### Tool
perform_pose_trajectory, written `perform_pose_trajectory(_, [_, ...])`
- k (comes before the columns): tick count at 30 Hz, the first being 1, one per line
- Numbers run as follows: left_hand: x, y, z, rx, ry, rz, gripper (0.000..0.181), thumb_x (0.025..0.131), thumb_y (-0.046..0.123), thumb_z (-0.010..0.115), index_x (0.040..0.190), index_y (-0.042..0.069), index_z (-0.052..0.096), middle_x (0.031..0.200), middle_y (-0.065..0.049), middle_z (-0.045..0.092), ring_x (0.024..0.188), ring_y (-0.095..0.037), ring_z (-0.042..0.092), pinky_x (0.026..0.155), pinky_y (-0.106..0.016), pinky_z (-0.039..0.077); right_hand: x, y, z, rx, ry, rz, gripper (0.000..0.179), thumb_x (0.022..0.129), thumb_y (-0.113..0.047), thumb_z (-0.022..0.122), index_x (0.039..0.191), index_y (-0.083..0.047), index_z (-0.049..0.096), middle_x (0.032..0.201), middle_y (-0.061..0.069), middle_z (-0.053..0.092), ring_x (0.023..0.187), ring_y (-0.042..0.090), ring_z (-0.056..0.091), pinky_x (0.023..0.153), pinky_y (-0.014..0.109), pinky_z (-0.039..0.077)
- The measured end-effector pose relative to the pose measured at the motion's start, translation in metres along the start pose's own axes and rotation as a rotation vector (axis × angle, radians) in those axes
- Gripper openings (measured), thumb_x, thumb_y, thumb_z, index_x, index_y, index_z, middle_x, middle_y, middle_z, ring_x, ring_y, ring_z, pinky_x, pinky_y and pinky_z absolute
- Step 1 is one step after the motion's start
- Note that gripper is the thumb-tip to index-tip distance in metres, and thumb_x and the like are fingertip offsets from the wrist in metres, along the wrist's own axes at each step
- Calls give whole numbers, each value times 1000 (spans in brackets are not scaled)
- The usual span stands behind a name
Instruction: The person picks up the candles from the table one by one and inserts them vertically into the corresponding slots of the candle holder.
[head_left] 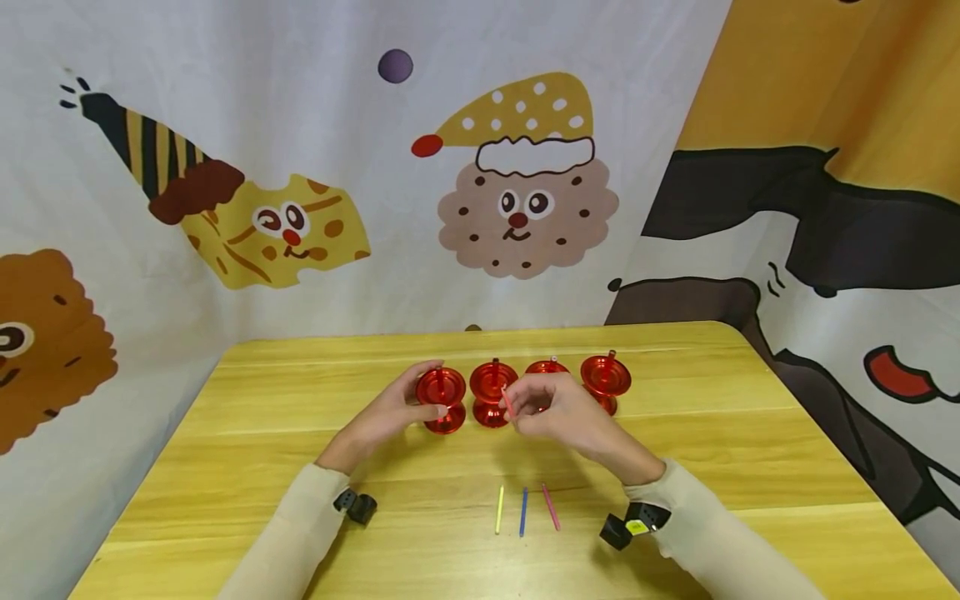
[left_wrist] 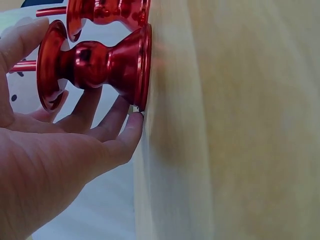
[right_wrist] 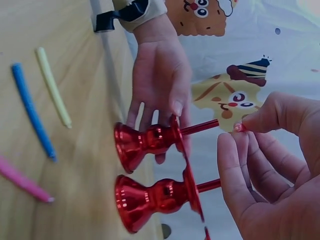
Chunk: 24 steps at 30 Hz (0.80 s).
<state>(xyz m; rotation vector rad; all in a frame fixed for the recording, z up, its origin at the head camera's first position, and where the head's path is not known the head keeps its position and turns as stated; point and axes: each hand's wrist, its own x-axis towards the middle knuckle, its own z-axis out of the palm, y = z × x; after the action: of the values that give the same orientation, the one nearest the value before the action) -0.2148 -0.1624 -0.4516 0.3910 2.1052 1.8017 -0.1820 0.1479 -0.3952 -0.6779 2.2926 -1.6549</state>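
Four-fingers-and-thumb contact is at the leftmost red metallic candle holder (head_left: 445, 418), where my left hand (head_left: 386, 413) holds it, thumb in front and fingers behind. The holder stands upright on the table, a thin tube (right_wrist: 201, 126) rising from its dish. My right hand (head_left: 564, 414) pinches a thin red candle (head_left: 509, 405) between thumb and fingertips, above and near the second candle holder (head_left: 489, 413). In the right wrist view only the candle's end shows, apart from the left holder's tube. A third candle holder (head_left: 546, 367) is partly hidden behind the right hand.
Another red candle holder (head_left: 606, 377) stands at the right end of the row. Nearer me lie a yellow candle (head_left: 499, 510), a blue candle (head_left: 523, 512) and a pink candle (head_left: 551, 507) on the wooden table (head_left: 420, 550). A printed cloth (head_left: 330, 100) hangs behind.
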Motion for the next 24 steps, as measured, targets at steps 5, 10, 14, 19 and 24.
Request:
perform_pose_trajectory(5, [1,1,0,-2,-3,1,83,102,6,75,173,4,30,154,-27,57,138,-37,59,105,-37,53,12,-7,4,-74,17,-65,20,87,7,72,101,-7,79,94,6,75,87,25,69,76,31,57])
perform_pose_trajectory(10, [2,2,0,-6,-8,6,84,102,5,75,172,3,29,154,-27,57,139,-38,58,108,-40,52,25,-13,9,-120,53,-119,18,88,4,76,100,-9,78,93,5,76,87,23,71,75,32,58])
perform_pose_trajectory(14, [2,2,0,-2,-10,0,84,101,7,75,172,4,30,156,-26,56,140,-38,57,111,-43,50,35,-15,12,-109,71,-136,16,90,3,77,98,-10,76,94,6,77,87,22,72,77,33,58])
perform_pose_trajectory(19, [1,1,0,4,-8,-3,85,101,8,75,172,4,30,156,-26,56,141,-38,57,112,-45,49,45,-19,15,-87,78,-178,14,90,1,77,98,-10,76,95,9,77,87,23,72,78,33,57])
perform_pose_trajectory(24, [-1,1,0,0,-6,-6,85,101,8,75,172,3,29,155,-26,57,141,-38,56,113,-46,47,51,-25,18,-68,93,-197,12,91,0,76,99,-8,76,96,10,76,88,23,71,80,33,57])
